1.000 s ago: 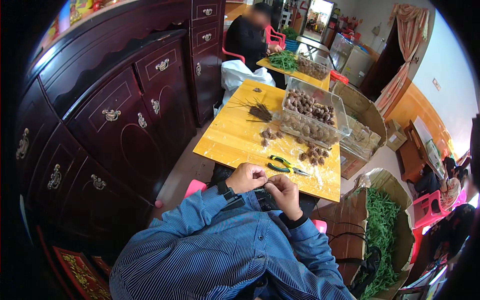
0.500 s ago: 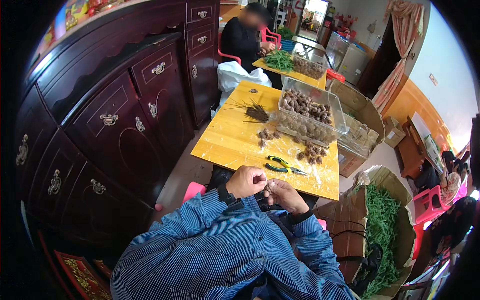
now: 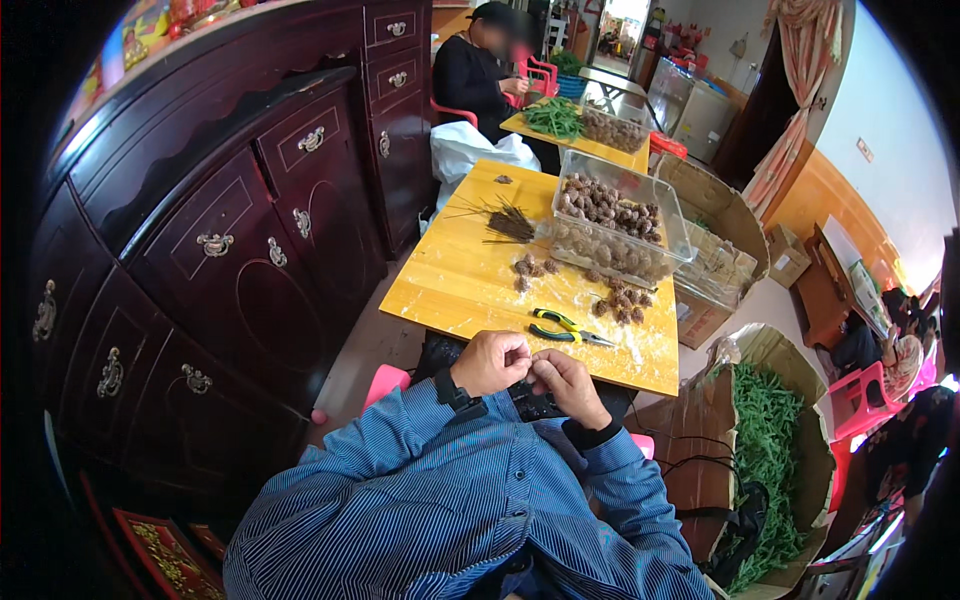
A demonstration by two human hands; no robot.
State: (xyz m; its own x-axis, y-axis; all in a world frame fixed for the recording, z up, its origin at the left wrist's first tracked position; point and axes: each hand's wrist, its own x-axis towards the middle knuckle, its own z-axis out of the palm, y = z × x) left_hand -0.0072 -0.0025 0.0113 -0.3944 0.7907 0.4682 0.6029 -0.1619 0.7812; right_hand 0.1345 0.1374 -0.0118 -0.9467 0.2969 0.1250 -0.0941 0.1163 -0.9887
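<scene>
In the head view, our left hand [image 3: 490,362] and right hand [image 3: 568,385] bring curled fingertips together; whether they grasp anything, we cannot tell. Pliers [image 3: 574,335] lie just ahead of the right, cones [image 3: 624,300] beyond, wires [image 3: 511,224] farther ahead of the left. A careless forward reach could knock the pliers.

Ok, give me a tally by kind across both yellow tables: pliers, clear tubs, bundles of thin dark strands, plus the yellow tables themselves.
Pliers: 1
Clear tubs: 2
Bundle of thin dark strands: 1
Yellow tables: 2
Total: 6
</scene>
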